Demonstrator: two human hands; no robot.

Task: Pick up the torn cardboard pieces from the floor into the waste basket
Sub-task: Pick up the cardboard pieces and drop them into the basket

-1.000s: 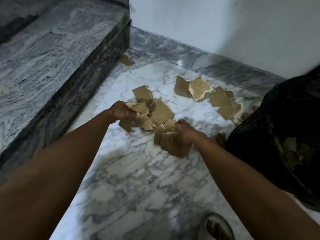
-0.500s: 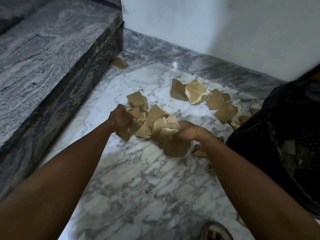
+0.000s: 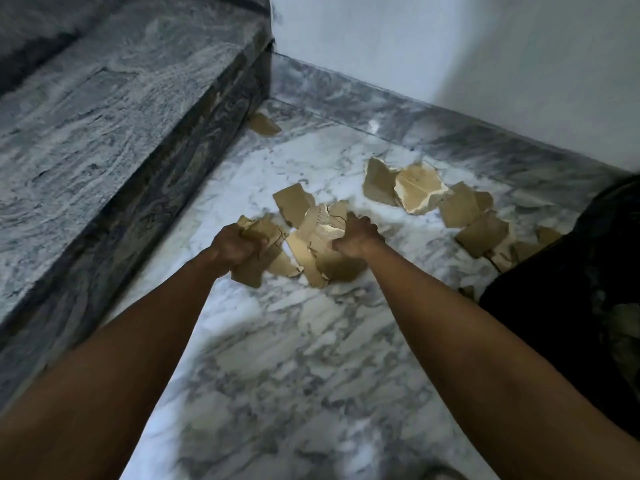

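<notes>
— Two handfuls of torn cardboard pieces (image 3: pixel 313 244) are what we have gathered at the middle of the marble floor (image 3: pixel 311 358), pressed between our hands.

— How are we holding them?

— Our left hand (image 3: pixel 235 247) has its fingers curled tight around a wad of scraps; our right hand (image 3: pixel 356 237) clutches the other side of the bunch, fingers folded over the top pieces. Whether the bundle is off the floor yet we cannot tell; its lower edges look close to the marble.

— So which step are we in?

— Gathering and gripping, we judge. Next we should lift the bundle together and swing it right to the waste basket (image 3: pixel 571 306), the dark shape at the right edge, keeping both grips firm so loose scraps do not slip out between our hands.

— What is left after that?

— Plenty. A row of loose pieces (image 3: pixel 450 202) lies farther off, running right toward the basket, and one stray scrap (image 3: pixel 264 124) sits far left, against the grey stone step (image 3: pixel 104 133).
</notes>
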